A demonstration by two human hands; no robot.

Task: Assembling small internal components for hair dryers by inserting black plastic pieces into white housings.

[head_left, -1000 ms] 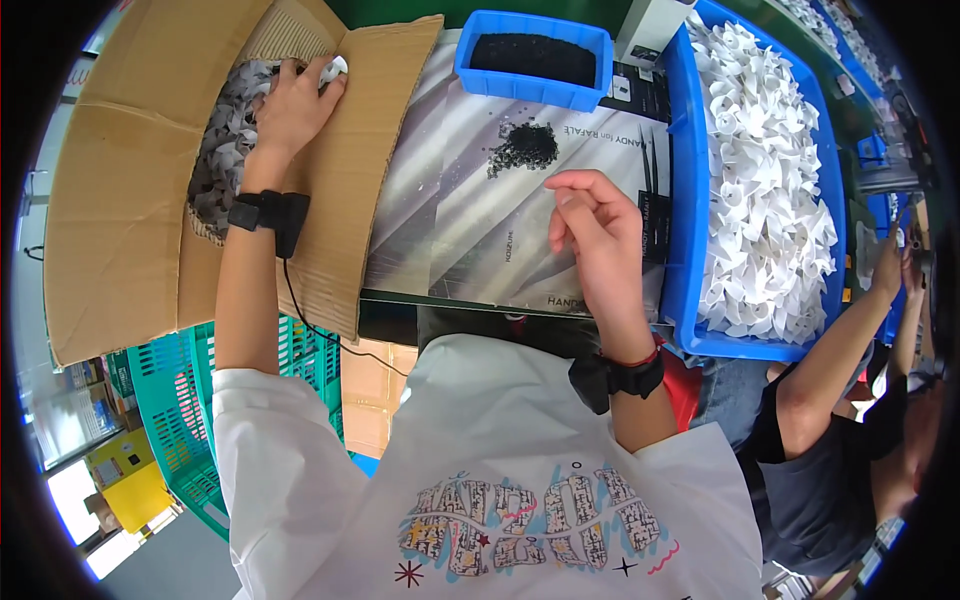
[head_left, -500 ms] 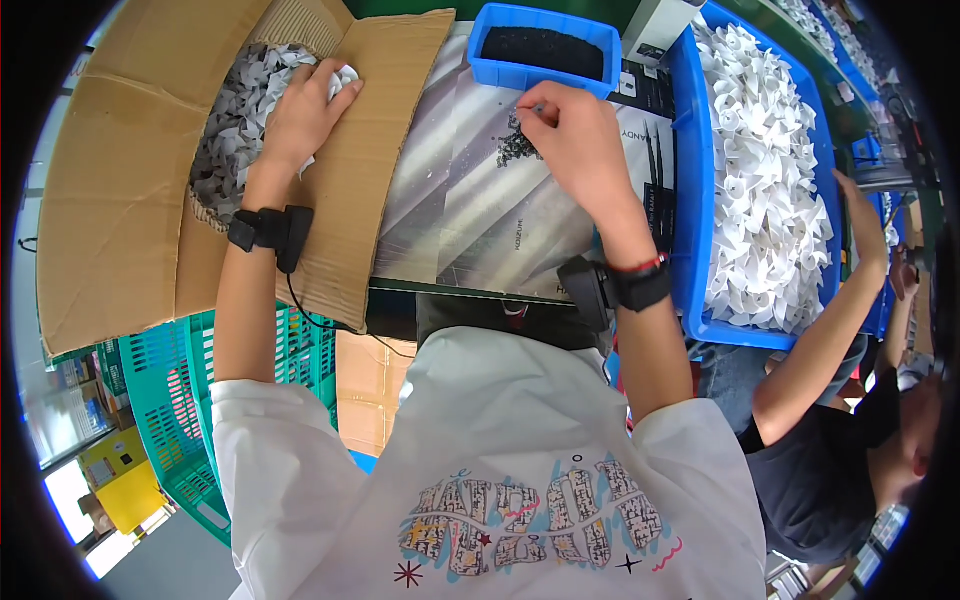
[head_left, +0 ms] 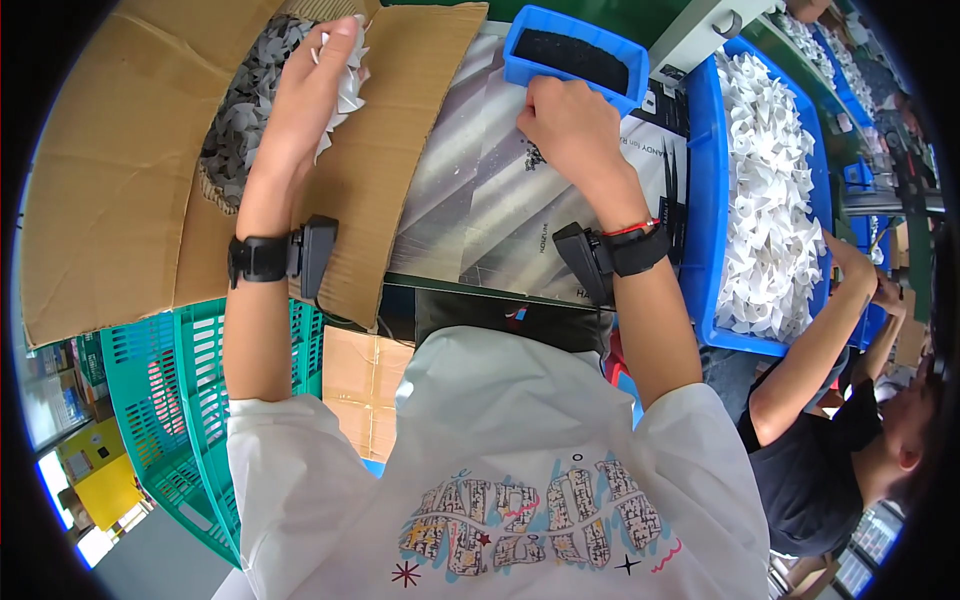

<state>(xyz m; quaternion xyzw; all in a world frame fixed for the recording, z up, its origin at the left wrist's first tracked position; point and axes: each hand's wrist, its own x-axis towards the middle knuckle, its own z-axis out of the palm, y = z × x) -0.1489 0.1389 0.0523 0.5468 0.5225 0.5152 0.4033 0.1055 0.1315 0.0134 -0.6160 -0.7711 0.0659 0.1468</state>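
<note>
A printed silver-grey tabletop [head_left: 470, 200] lies between an open cardboard box [head_left: 100, 180] and a large blue bin [head_left: 706, 230] heaped with white bladed pieces; a co-worker in a dark shirt [head_left: 805, 490] sits at the right. Over the box's opening, the left hand [head_left: 315, 90] has its grip curled partly closed about several white pieces [head_left: 350, 88]. The right hand [head_left: 575, 125] is bent over loose black bits [head_left: 534, 158], near a small blue tray [head_left: 518, 68]; its fingertips are hidden, so whether its grip holds anything cannot be told.
</note>
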